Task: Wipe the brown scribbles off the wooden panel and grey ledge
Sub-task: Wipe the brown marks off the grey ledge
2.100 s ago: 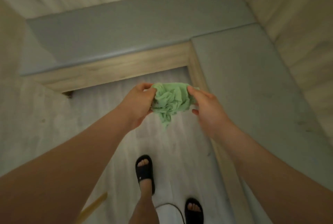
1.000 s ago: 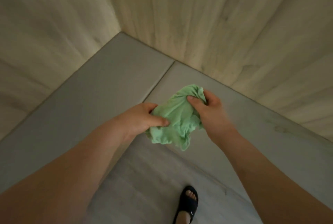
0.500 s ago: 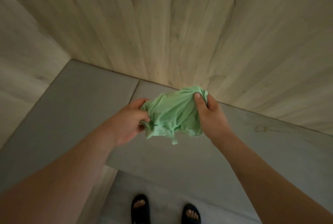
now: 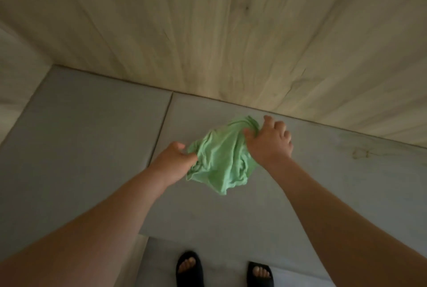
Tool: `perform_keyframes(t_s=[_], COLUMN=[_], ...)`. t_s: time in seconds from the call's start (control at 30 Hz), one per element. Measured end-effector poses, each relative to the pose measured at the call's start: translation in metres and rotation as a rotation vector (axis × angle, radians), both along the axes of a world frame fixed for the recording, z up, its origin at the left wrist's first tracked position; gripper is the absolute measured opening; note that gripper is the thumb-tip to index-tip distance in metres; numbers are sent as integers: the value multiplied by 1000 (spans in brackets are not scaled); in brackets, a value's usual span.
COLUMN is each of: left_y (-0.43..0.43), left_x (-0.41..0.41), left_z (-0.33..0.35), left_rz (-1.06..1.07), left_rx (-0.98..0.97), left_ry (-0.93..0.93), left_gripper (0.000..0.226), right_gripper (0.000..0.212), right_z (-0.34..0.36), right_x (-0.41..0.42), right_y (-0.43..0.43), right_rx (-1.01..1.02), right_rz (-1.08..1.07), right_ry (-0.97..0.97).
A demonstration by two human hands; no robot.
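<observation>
A crumpled green cloth point(image 4: 223, 159) hangs between both hands above the grey ledge point(image 4: 92, 143). My left hand point(image 4: 172, 162) pinches its left edge. My right hand point(image 4: 269, 142) grips its upper right corner with thumb and palm, the other fingers spread. A faint brown scribble point(image 4: 360, 154) marks the ledge to the right of my right hand, near the foot of the pale wooden panel point(image 4: 231, 32). I cannot make out any scribble on the panel itself.
A seam point(image 4: 163, 128) splits the ledge into two slabs just left of the cloth. A second wooden wall point(image 4: 16, 78) closes the left corner. My feet in black sandals point(image 4: 189, 268) stand on the floor below the ledge's front edge.
The view has swung to face the wooden panel squarely. Both hands have carried the cloth forward over the ledge towards the panel, and my right hand's fingers have spread.
</observation>
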State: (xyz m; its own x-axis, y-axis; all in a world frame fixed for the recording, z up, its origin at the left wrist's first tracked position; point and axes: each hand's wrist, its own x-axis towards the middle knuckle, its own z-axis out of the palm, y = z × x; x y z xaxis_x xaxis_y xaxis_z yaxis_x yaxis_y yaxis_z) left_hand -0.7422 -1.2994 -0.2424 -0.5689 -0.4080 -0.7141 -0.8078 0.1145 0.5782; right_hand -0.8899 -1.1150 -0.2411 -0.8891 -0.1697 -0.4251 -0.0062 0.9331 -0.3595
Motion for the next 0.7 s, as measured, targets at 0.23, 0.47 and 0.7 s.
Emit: perform_keyframes(t_s=[0.23, 0.47, 0.7], left_y=[-23, -74, -82], left_x=[33, 77, 76], left_z=[-69, -98, -111], left_rz=[-296, -523, -581], left_rx=[-513, -526, -534], left_ry=[-135, -338, -292], left_gripper=[50, 86, 87], right_gripper=[101, 102, 95], right_z=[-97, -138, -141], right_x=[60, 42, 9], right_y=[-38, -125, -202], right_rx=[156, 197, 195], right_rz=[295, 341, 656], right_ry=[19, 148, 239])
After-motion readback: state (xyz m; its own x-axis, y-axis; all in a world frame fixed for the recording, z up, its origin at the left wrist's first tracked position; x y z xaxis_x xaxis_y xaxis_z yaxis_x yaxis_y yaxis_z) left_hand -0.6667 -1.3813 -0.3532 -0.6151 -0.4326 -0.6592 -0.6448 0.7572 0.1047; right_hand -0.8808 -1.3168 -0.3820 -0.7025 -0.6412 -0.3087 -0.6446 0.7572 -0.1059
